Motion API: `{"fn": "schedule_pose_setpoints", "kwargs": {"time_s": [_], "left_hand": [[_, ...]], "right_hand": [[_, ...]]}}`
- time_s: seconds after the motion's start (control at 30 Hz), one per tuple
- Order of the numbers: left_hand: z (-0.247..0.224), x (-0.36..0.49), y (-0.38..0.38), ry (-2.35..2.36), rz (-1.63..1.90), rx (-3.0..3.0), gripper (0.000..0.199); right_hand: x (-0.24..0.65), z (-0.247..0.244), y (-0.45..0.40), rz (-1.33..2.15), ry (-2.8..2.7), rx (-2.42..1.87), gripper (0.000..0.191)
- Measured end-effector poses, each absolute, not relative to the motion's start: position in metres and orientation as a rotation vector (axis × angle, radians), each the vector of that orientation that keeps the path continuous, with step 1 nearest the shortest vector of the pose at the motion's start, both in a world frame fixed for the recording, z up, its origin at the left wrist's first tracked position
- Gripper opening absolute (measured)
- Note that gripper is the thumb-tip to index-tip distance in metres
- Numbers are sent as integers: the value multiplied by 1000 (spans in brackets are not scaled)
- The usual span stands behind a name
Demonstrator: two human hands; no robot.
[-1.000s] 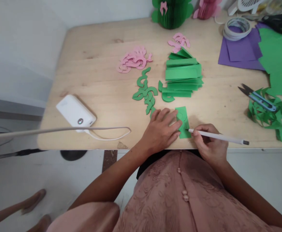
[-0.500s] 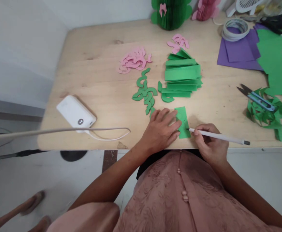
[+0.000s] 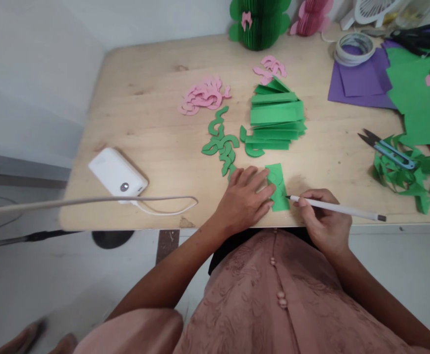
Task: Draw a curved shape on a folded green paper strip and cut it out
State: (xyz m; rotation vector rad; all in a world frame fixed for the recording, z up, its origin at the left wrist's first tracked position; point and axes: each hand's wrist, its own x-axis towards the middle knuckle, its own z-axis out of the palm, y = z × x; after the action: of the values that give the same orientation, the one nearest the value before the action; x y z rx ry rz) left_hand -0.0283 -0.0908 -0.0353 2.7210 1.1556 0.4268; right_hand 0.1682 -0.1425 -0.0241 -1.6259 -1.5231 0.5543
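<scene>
Two hands, left hand [image 3: 244,199] pinning green paper strip [image 3: 278,189], right hand [image 3: 323,219] probably tracing with white pencil [image 3: 338,210]

Paper strip [image 3: 278,189] at the table's [image 3: 144,113] near edge, between left hand [image 3: 244,199] and right hand [image 3: 323,219]; stacked strips [image 3: 275,118] behind; power bank [image 3: 118,177] far left; snips [image 3: 386,147] right.

Left hand [image 3: 244,199] flat, fingers spread, palm down; right hand [image 3: 323,219] curled in writing grip.
</scene>
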Motion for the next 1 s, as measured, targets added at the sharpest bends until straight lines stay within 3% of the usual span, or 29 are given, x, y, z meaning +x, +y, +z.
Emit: {"fn": "schedule_pose_setpoints", "kwargs": {"time_s": [1.0], "left_hand": [[-35, -28, -90, 1138, 452, 2733, 31]], "right_hand": [[162, -27, -154, 480, -1805, -1564, 10]]}}
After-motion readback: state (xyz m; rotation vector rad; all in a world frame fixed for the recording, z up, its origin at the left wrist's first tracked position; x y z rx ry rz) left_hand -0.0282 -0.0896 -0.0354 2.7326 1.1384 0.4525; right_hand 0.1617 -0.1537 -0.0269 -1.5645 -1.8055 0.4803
